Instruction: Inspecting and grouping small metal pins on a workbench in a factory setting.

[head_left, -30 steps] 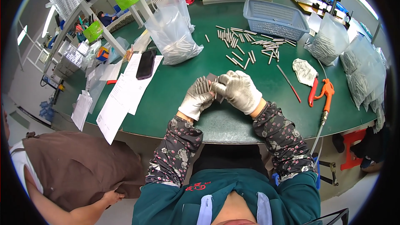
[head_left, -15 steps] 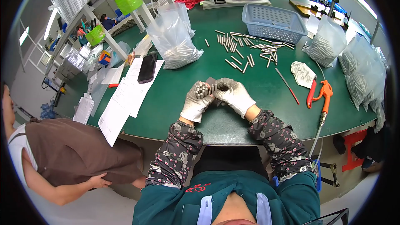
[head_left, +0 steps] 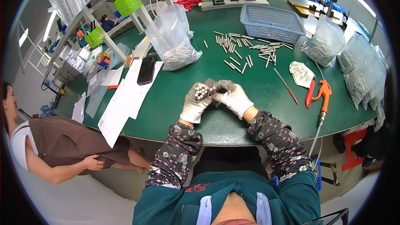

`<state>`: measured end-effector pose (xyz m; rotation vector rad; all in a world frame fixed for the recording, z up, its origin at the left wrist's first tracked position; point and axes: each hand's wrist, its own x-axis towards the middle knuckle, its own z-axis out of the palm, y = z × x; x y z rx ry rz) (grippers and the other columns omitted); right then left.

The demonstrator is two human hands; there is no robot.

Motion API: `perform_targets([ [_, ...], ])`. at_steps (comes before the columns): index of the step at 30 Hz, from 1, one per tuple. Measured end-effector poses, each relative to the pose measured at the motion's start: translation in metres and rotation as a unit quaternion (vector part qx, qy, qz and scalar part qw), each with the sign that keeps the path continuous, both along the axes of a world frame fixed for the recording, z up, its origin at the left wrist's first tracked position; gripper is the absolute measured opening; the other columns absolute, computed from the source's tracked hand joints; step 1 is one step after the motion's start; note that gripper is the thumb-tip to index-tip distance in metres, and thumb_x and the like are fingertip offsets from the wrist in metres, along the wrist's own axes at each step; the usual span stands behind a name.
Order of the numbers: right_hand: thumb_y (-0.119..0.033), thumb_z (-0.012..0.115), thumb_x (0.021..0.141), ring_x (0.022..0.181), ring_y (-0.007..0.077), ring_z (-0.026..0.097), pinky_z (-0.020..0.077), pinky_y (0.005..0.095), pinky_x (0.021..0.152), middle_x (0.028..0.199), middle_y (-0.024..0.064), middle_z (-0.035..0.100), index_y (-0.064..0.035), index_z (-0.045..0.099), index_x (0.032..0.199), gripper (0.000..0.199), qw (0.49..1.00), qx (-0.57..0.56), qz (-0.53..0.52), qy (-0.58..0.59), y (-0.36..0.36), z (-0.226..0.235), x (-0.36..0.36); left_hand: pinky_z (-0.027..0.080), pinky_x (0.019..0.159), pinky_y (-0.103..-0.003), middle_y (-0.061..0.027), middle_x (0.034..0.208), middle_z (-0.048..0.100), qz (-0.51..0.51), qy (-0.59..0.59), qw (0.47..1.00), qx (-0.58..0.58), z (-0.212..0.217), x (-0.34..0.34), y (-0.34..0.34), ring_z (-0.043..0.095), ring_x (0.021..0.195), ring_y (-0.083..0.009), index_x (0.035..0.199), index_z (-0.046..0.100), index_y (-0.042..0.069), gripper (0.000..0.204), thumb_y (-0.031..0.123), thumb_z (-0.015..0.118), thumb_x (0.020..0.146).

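My left hand (head_left: 193, 107), in a white glove with greyed fingers, is closed around a bundle of short metal pins (head_left: 201, 93), their round ends facing up. Against it, my right hand (head_left: 236, 98), gloved too, has its fingers pinched on a few more metal pins (head_left: 212, 90). A small dark flat piece (head_left: 210, 82) shows between the two hands; which hand holds it I cannot tell. Beyond my hands, many loose metal pins (head_left: 233, 43) lie scattered on the green table (head_left: 175, 100).
A blue plastic basket (head_left: 273, 31) stands behind the loose pins. Bags of pins stand left (head_left: 177, 54) and right (head_left: 356, 71). A phone (head_left: 146, 70) lies on papers (head_left: 121, 108). At right are a file (head_left: 286, 86), a glove (head_left: 301, 74) and an orange air gun (head_left: 324, 93). A person in a brown apron (head_left: 77, 146) stands at left.
My hands stay together, with small shifts of the right fingers over the pins. The person at left has moved slightly, lowering an arm and turning.
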<state>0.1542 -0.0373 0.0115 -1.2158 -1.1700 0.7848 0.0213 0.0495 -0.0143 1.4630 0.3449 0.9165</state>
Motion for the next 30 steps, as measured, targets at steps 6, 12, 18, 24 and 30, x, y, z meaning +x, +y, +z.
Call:
perform_targets([
  [6,-0.003,0.06,0.071,0.055,0.0117,0.055,0.0449,0.0244,0.051,0.07,0.0075,0.059,0.0006,0.058,0.082,0.012,0.996,0.061,-0.043,-0.056,0.002,-0.006,-0.002,0.044,0.074,-0.02,0.0017,0.088,0.055,-0.015,-0.021,1.0,0.0,-0.002,0.0,0.001,0.053,0.083,-0.0071,0.096,0.051,0.006,0.034,-0.011,0.058,0.067],
  [12,-0.002,0.061,0.07,0.052,0.0119,0.055,0.0443,0.0245,0.048,0.067,0.007,0.058,-0.0001,0.057,0.08,0.011,0.996,0.056,-0.049,-0.052,-0.001,0.0,-0.006,0.045,0.076,-0.021,0.0009,0.092,0.054,-0.017,-0.02,1.0,0.009,-0.002,-0.001,0.001,0.052,0.086,-0.0081,0.098,0.049,0.006,0.037,-0.014,0.056,0.066],
  [18,-0.003,0.063,0.069,0.05,0.0111,0.054,0.0434,0.0245,0.047,0.065,0.0068,0.058,-0.0008,0.057,0.079,0.011,0.994,0.057,-0.061,-0.075,0.0,-0.002,-0.004,0.045,0.074,-0.021,0.0017,0.09,0.055,-0.026,-0.018,0.999,0.032,-0.005,0.0,0.004,0.053,0.084,-0.0087,0.098,0.05,0.006,0.037,-0.012,0.056,0.068],
  [24,-0.009,0.061,0.074,0.065,0.0088,0.051,0.0444,0.0221,0.059,0.071,0.0026,0.053,-0.0006,0.054,0.08,0.012,0.994,0.025,-0.08,-0.073,0.001,0.014,0.009,0.036,0.043,-0.015,-0.0001,0.078,0.054,-0.05,-0.053,0.977,-0.2,0.018,-0.002,-0.014,0.048,0.058,-0.0052,0.094,0.049,0.008,0.027,-0.001,0.063,0.073],
  [30,-0.017,0.048,0.081,0.047,0.0123,0.052,0.0423,0.0227,0.041,0.07,0.0064,0.058,-0.0033,0.051,0.087,0.015,0.978,-0.086,-0.185,0.035,0.016,0.066,0.102,0.026,0.031,-0.014,-0.0014,0.071,0.043,-0.202,-0.221,0.876,-0.378,0.01,-0.012,0.008,0.036,0.053,-0.006,0.097,0.051,0.005,0.023,0.006,0.06,0.076],
])
